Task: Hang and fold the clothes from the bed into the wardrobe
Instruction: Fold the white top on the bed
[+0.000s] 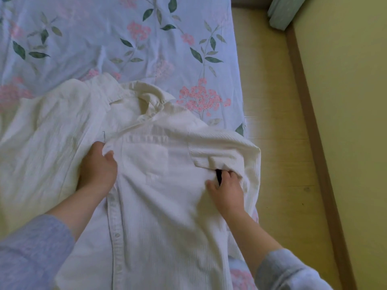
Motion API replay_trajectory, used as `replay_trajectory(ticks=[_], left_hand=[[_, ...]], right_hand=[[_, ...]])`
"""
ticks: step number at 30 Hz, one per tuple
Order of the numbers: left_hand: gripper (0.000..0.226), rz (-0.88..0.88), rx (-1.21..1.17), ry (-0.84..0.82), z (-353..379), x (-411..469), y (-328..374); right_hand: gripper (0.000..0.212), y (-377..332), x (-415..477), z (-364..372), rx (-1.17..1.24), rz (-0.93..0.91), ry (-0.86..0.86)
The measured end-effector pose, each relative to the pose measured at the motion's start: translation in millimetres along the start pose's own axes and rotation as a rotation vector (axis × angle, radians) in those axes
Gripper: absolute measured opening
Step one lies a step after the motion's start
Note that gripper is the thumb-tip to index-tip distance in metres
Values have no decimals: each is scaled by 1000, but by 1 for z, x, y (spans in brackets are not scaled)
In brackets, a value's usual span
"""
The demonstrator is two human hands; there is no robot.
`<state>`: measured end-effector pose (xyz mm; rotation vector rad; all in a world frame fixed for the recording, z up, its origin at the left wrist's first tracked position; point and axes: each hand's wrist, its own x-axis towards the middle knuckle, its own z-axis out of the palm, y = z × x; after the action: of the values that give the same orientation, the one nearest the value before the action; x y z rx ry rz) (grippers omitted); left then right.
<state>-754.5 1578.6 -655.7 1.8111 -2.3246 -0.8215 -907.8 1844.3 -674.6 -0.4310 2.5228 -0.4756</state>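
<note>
A white button-up shirt [159, 185] lies spread on the bed [125, 38], collar toward the far side and button placket running toward me. My left hand [97, 167] grips the fabric at the placket, thumb over the edge beside the chest pocket. My right hand [227, 189] pinches a fold of the shirt near the right armhole, and something small and dark shows between its fingers. More white cloth [41, 143] lies crumpled to the left of the shirt. The right sleeve is folded under at the bed's edge.
The bed carries a pale blue sheet with pink flowers and green leaves. Right of it lies tan flooring [272, 122], then a brown skirting strip [314, 143] along a yellow wall. A pale green object [280, 13] stands at the top right corner.
</note>
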Motion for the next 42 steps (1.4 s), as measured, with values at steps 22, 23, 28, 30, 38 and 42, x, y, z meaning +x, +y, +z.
replay_trajectory(ticks=[22, 23, 28, 30, 38, 42], left_hand=[[33, -23, -158, 69, -15, -12, -11], [35, -35, -178, 26, -14, -15, -14], [40, -126, -301, -215, -13, -49, -43], [44, -176, -314, -314, -14, -67, -56], [7, -257, -450, -664, -18, -128, -99], [9, -307, -372, -823, -16, -162, -123]], right_hand=[[23, 34, -47, 24, 546, 295, -154], [27, 35, -50, 24, 563, 293, -163], [30, 42, -76, 24, 590, 305, -188], [32, 47, -89, 25, 623, 340, -180], [51, 72, -147, 40, 630, 390, -190], [56, 72, -161, 46, 642, 407, -54]])
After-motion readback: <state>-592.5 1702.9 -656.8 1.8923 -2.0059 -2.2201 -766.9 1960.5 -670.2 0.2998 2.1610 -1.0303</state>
